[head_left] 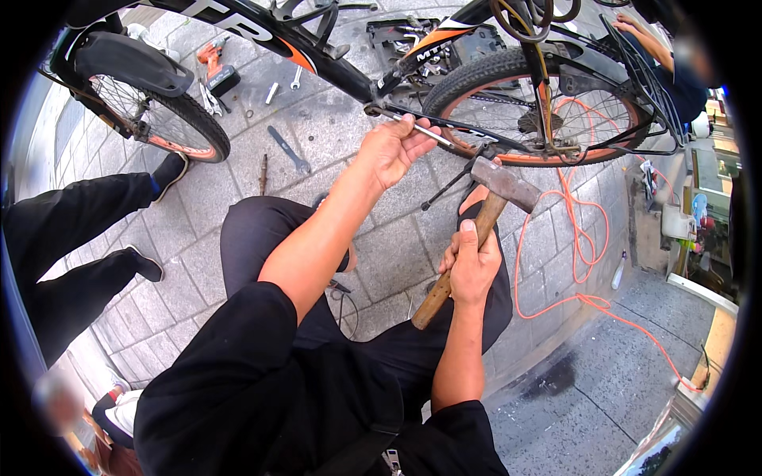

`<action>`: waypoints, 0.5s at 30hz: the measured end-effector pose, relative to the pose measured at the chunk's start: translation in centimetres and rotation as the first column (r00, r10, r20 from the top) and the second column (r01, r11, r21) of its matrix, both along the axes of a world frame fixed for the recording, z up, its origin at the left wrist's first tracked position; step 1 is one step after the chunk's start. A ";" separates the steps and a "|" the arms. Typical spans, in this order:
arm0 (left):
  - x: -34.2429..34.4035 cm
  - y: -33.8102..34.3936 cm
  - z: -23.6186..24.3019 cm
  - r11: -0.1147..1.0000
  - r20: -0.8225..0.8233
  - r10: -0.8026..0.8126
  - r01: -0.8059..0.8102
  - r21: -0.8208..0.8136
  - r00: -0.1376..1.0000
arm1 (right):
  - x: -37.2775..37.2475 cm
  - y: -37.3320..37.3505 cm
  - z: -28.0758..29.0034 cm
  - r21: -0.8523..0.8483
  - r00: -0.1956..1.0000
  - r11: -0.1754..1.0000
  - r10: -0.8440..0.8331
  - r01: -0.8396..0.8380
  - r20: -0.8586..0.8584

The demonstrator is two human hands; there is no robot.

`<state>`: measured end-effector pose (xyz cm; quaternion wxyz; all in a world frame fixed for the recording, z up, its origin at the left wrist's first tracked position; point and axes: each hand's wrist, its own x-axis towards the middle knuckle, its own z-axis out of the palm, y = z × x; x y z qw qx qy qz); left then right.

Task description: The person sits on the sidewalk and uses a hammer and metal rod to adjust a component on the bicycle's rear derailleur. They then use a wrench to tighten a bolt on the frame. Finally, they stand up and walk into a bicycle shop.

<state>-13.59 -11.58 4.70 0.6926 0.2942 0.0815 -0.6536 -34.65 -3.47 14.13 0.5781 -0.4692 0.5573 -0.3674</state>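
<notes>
One slim, shiny metal rod (423, 132) lies pinched between the thumb and fingers of the left hand (393, 155), its upper end by the round shell at the bottom of the black bicycle frame (341, 75); whether they touch is unclear. Close by, the right hand (475, 266) is wrapped around the worn wooden handle of a hammer (490, 213) with a blunt, scuffed steel head. Rough grey paving (397, 246) spreads beneath. Frame tubes partly hide a dark tool tray (379, 33), and the upper edge cuts off the bicycle.
</notes>
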 end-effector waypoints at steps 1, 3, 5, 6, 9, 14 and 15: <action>0.0 0.0 -0.1 1.000 0.004 -0.003 0.003 -0.007 1.000 | 0.0 0.0 0.1 -0.004 1.000 1.000 0.003 -0.003 0.000; -0.1 0.2 -0.2 1.000 0.012 -0.008 0.008 -0.022 1.000 | 0.1 -0.1 0.4 -0.012 1.000 1.000 0.010 -0.010 0.001; -0.1 0.2 -0.8 1.000 0.011 -0.005 0.005 -0.026 1.000 | 0.0 -0.2 0.5 -0.006 1.000 1.000 0.001 -0.001 -0.004; -0.1 0.2 -1.0 1.000 0.011 -0.003 0.003 -0.028 1.000 | 0.0 -0.2 0.5 -0.003 1.000 1.000 -0.003 0.003 -0.007; 0.0 0.2 -0.9 1.000 0.004 -0.006 0.006 -0.027 1.000 | -0.2 -0.2 0.3 -0.001 1.000 1.000 -0.001 0.001 0.005; 0.0 0.2 -0.6 1.000 0.019 -0.004 0.005 -0.017 1.000 | -0.1 0.0 -0.1 0.005 1.000 1.000 0.002 -0.002 -0.011; 0.1 0.3 -0.7 1.000 0.024 -0.011 0.012 -0.023 1.000 | 0.0 0.0 -0.2 0.008 1.000 1.000 0.002 -0.002 -0.013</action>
